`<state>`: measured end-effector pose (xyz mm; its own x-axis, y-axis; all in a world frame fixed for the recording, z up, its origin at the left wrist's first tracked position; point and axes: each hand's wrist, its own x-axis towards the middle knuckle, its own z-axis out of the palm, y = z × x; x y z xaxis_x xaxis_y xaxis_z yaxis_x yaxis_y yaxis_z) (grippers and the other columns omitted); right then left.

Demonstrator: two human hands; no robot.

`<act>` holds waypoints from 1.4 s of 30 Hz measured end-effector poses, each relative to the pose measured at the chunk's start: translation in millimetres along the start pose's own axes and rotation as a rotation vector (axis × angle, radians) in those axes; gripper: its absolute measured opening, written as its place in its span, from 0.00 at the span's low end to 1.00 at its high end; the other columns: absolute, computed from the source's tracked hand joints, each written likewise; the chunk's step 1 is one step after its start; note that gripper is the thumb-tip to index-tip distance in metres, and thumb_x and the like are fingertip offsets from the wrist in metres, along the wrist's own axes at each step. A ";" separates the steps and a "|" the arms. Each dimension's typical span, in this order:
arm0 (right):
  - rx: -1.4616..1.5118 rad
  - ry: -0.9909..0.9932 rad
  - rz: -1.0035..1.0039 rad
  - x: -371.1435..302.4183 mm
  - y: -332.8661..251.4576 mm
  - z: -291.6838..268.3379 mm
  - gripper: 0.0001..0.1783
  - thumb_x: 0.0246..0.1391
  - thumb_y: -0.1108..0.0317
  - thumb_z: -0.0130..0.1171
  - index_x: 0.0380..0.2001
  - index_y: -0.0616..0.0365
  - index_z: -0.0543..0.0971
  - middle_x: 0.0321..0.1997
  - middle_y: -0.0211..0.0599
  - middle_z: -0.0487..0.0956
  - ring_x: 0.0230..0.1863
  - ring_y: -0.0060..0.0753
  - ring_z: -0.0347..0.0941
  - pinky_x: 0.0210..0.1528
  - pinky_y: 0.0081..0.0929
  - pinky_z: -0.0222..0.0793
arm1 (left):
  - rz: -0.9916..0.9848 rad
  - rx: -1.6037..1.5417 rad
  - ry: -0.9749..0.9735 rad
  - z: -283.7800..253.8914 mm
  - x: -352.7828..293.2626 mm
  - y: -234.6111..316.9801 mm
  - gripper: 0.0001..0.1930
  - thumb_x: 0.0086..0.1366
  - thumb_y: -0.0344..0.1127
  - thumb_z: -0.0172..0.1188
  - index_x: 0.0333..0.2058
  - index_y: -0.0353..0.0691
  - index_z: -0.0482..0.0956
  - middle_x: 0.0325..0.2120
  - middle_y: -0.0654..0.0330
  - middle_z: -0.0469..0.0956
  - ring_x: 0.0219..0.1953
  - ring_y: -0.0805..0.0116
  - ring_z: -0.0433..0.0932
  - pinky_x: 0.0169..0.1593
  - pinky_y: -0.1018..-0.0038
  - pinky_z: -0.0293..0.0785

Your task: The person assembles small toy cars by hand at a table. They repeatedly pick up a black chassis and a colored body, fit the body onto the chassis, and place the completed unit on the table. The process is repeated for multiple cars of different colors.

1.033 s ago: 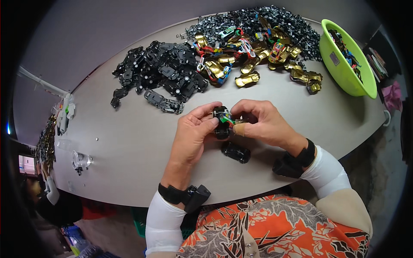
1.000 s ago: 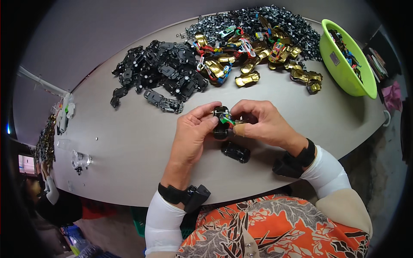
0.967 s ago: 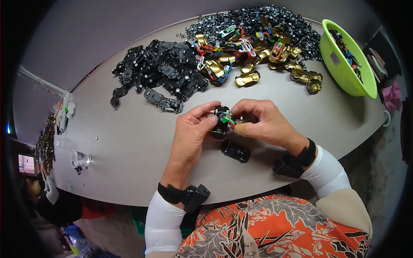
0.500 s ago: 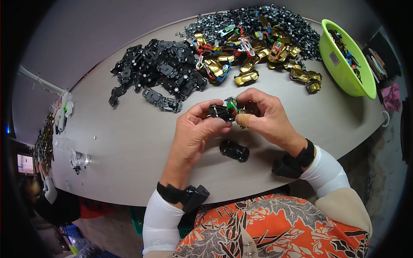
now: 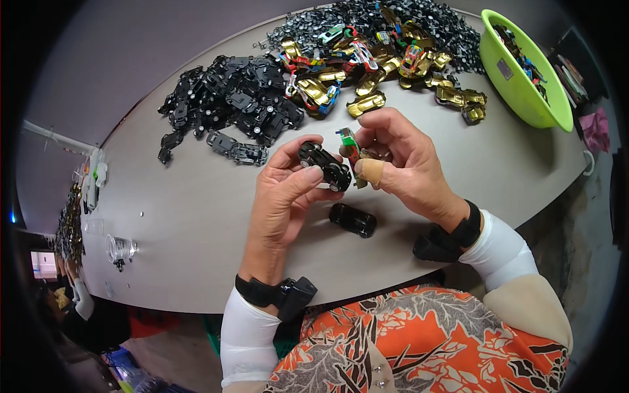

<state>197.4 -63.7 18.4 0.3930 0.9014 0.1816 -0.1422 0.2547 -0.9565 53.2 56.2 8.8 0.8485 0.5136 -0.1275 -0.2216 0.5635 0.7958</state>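
While clamping a black car piece [image 5: 325, 167] in fingers of the left hand [image 5: 275, 193] and a green-and-red part [image 5: 349, 144] in those of the right hand [image 5: 411, 160], above the tabletop [image 5: 196, 223] inside its near edge, could drop either through a loose pinch, hitting the second black car [image 5: 352, 220]

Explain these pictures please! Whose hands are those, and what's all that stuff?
There's no robot, just a person working bare-handed. A wide camera worn on that person's head looks down, so straight edges curve. The left hand holds a black toy-car piece with wheels; the right hand holds something colourful, partly hidden. On the table lie another black piece, a heap of black car parts, gold and colourful car bodies, and tiny dark and silvery bits. A green bowl holds more pieces.
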 end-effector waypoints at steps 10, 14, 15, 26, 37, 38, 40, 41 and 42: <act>-0.062 -0.017 -0.111 -3.6 2.4 -1.5 0.27 0.50 0.77 0.55 0.53 0.57 0.60 0.41 0.38 0.70 0.41 0.22 0.69 0.42 0.19 0.67 | -0.008 0.022 -0.035 -3.7 -0.6 -2.9 0.22 0.55 0.28 0.60 0.49 0.37 0.65 0.36 0.56 0.76 0.33 0.65 0.80 0.32 0.69 0.83; -0.020 0.013 -0.119 -4.1 3.7 3.4 0.24 0.49 0.79 0.56 0.49 0.58 0.61 0.36 0.31 0.69 0.34 0.12 0.66 0.34 0.11 0.64 | -0.012 0.020 -0.030 0.0 -0.4 -3.2 0.22 0.55 0.28 0.61 0.49 0.37 0.65 0.36 0.56 0.75 0.33 0.64 0.80 0.32 0.69 0.83; -0.036 0.016 -0.127 -3.6 4.5 4.5 0.24 0.49 0.79 0.56 0.49 0.58 0.61 0.36 0.30 0.70 0.33 0.11 0.66 0.33 0.11 0.64 | -0.013 0.015 -0.029 0.3 -0.9 -3.5 0.22 0.55 0.28 0.61 0.49 0.36 0.65 0.36 0.55 0.75 0.32 0.64 0.80 0.32 0.69 0.83; -0.390 0.026 -0.262 -8.8 11.6 10.1 0.25 0.45 0.80 0.55 0.49 0.59 0.63 0.31 0.30 0.71 0.24 0.10 0.65 0.24 0.12 0.62 | 0.039 0.062 -0.036 3.3 -2.5 -5.1 0.22 0.52 0.21 0.61 0.46 0.33 0.69 0.39 0.55 0.74 0.38 0.68 0.77 0.38 0.71 0.81; -0.567 -0.053 -0.352 -3.3 7.6 10.5 0.19 0.40 0.81 0.54 0.41 0.62 0.72 0.31 0.37 0.69 0.29 0.28 0.70 0.29 0.20 0.68 | 0.048 0.027 -0.034 7.5 -4.7 -9.2 0.21 0.52 0.19 0.61 0.47 0.32 0.71 0.38 0.54 0.76 0.38 0.65 0.78 0.39 0.70 0.81; -0.583 -0.061 -0.361 -2.9 6.4 9.7 0.18 0.40 0.81 0.54 0.40 0.62 0.72 0.30 0.37 0.69 0.29 0.29 0.70 0.29 0.20 0.68 | 0.047 0.020 -0.034 6.8 -4.4 -10.3 0.21 0.52 0.20 0.61 0.47 0.32 0.71 0.38 0.53 0.76 0.38 0.65 0.78 0.39 0.70 0.81; -0.550 -0.081 -0.328 -3.0 5.5 9.6 0.18 0.40 0.81 0.54 0.39 0.62 0.72 0.30 0.37 0.69 0.29 0.29 0.70 0.30 0.21 0.68 | 0.043 0.013 -0.031 7.1 -5.4 -10.1 0.21 0.52 0.20 0.61 0.47 0.32 0.71 0.38 0.54 0.76 0.38 0.66 0.78 0.39 0.70 0.81; -0.534 -0.091 -0.311 -2.9 5.1 9.6 0.18 0.40 0.81 0.54 0.39 0.62 0.72 0.30 0.37 0.69 0.29 0.29 0.70 0.30 0.21 0.68 | 0.041 0.013 -0.031 7.7 -5.8 -9.4 0.21 0.53 0.20 0.61 0.47 0.32 0.71 0.39 0.54 0.76 0.38 0.66 0.78 0.39 0.70 0.81; -0.546 -0.102 -0.308 -2.7 4.4 8.7 0.17 0.40 0.81 0.54 0.39 0.61 0.72 0.30 0.37 0.70 0.28 0.29 0.70 0.30 0.21 0.68 | 0.037 0.012 -0.031 8.1 -6.2 -9.8 0.21 0.53 0.20 0.61 0.47 0.32 0.72 0.39 0.55 0.75 0.39 0.66 0.78 0.39 0.69 0.81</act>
<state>187.8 -62.0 15.7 0.2496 0.8511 0.4619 0.4581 0.3165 -0.8307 54.0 42.2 6.6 0.8545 0.5133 -0.0798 -0.2470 0.5366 0.8069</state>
